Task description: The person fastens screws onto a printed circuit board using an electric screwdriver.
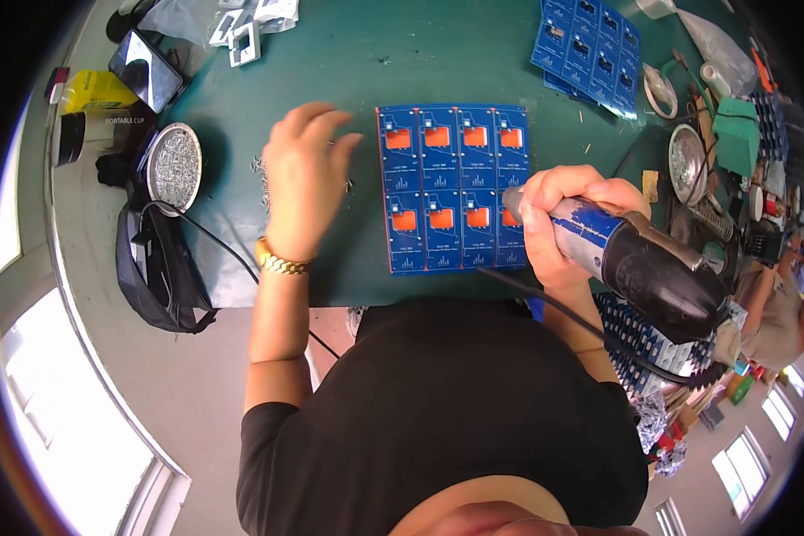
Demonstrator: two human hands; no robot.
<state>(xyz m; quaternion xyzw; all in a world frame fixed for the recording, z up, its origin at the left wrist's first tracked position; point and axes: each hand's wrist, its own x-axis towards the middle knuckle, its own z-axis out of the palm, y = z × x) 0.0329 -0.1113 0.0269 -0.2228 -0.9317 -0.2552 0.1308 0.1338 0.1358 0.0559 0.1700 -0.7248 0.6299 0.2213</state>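
Holding the power screwdriver (pixel 639 263), my right hand (pixel 549 246) wraps its fingers around the body, at the right side of the blue panel (pixel 456 174), which lies on the green table (pixel 330 80) before me. My left hand (pixel 302 174) is beside the panel, near small loose screws (pixel 260 168), its thumb parted from the bent fingers.

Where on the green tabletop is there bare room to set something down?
Beyond the blue rectangular panel with orange patches, between white plastic frames and stacked blue panels: bare but for small dark specks. Crowded: the right, around the round metal dish.
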